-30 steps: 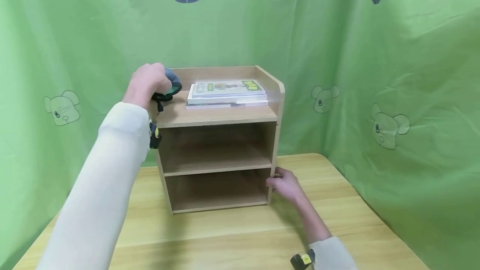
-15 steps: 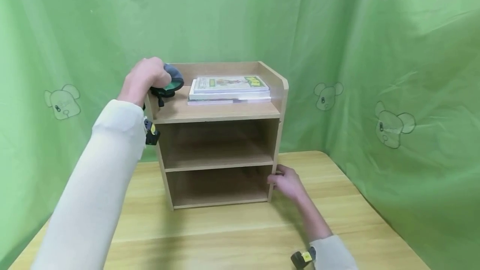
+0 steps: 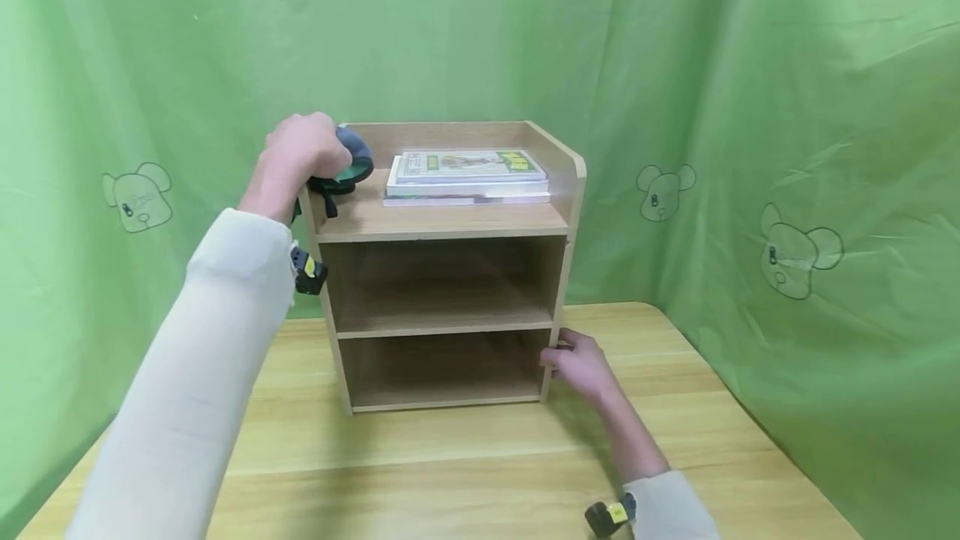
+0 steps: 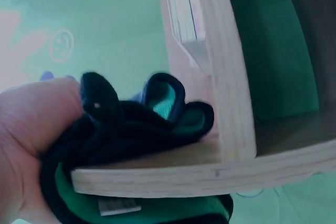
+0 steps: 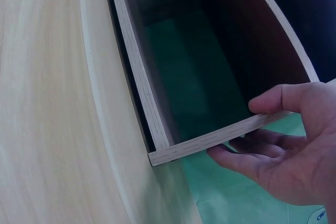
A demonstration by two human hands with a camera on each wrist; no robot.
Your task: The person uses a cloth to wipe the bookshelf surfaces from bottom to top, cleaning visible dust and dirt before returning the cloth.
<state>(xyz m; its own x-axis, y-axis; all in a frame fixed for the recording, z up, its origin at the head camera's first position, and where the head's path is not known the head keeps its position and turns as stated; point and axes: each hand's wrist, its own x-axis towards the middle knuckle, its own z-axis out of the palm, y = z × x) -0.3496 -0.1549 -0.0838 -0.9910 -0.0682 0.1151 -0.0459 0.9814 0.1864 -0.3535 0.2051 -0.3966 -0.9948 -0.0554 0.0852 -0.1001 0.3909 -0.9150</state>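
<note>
A small wooden shelf unit [image 3: 450, 327] stands on the table. My left hand [image 3: 303, 152] is at its upper left corner and grips a soft cloth piece [image 3: 354, 158], blue-grey with a green inner face and black edging. In the left wrist view the cloth [image 4: 142, 129] straddles the edge of the side panel [image 4: 157, 182], one part on each side, and a white tag [image 4: 119, 206] shows on the green. My right hand [image 3: 581, 365] holds the lower right side panel. In the right wrist view its thumb [image 5: 278, 99] lies inside the panel [image 5: 220, 135], with the fingers outside.
A stack of several books [image 3: 468, 177] lies on the shelf unit's top board. The two compartments below open toward me. The wooden table [image 3: 465, 473] extends in front, and green printed curtains [image 3: 787, 148] hang behind and at the right.
The view has tilted and shifted slightly, so the shelf unit sits a little higher and further right. The left hand stays on the cloth at the upper left corner; the right hand keeps its hold.
</note>
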